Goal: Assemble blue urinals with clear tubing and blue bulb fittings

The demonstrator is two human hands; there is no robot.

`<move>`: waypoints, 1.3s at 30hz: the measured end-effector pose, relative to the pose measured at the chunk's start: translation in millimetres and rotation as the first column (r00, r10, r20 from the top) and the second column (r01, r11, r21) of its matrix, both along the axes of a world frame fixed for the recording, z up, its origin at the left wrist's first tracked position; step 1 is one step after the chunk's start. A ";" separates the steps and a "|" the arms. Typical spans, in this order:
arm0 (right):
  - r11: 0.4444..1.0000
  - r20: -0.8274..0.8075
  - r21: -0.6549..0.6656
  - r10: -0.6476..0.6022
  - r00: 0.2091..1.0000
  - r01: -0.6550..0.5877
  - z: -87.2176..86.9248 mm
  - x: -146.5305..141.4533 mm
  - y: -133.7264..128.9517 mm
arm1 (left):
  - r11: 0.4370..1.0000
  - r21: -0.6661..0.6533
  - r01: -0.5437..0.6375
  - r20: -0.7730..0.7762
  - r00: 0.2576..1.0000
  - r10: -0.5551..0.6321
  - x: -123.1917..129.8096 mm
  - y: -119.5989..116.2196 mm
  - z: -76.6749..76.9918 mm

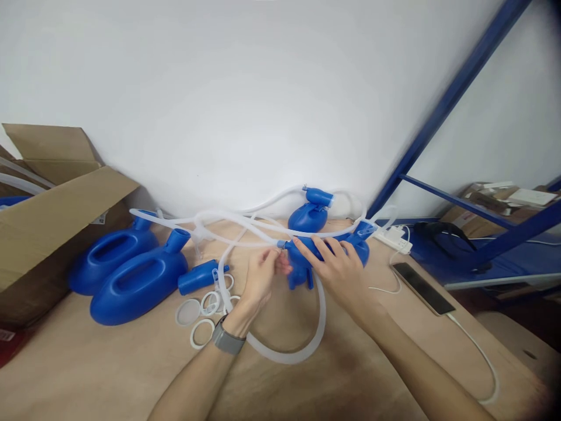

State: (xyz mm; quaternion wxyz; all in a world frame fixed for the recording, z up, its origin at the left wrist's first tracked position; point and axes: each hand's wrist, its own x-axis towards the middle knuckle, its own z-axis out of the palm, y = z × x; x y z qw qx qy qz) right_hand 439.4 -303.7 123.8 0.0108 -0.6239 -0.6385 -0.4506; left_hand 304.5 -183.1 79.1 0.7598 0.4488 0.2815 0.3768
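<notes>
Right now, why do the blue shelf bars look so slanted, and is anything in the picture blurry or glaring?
In the head view the wide lens bends and tilts the edges, so the blue shelf bars lean; light is soft and even, with no glare on the white wall; the left hand and right hand on the blue container look slightly soft, the corners darker.

Two bare forearms are shown without sleeves; a grey-banded watch (pixel 227 338) is worn on the left wrist, while the right wrist is unadorned.
</notes>
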 end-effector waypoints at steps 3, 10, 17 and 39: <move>1.000 0.011 0.018 0.010 1.000 -0.010 -1.1 1.7 2.9 | 0.999 0.008 -0.034 -0.006 0.999 0.034 3.4 0.4 -2.6; 0.998 0.070 0.047 0.032 0.997 -0.036 -5.7 11.1 1.9 | 0.991 0.134 0.026 -0.165 0.986 -0.004 0.3 17.9 -12.1; 0.998 0.012 0.002 0.062 0.998 -0.063 2.3 13.3 -12.3 | 0.725 0.676 0.131 -0.353 0.922 0.162 -35.7 27.1 15.4; 0.993 -0.169 0.042 0.116 0.979 -0.110 16.0 41.6 -82.1 | 0.044 0.841 0.539 -0.541 0.839 0.053 27.8 74.2 5.7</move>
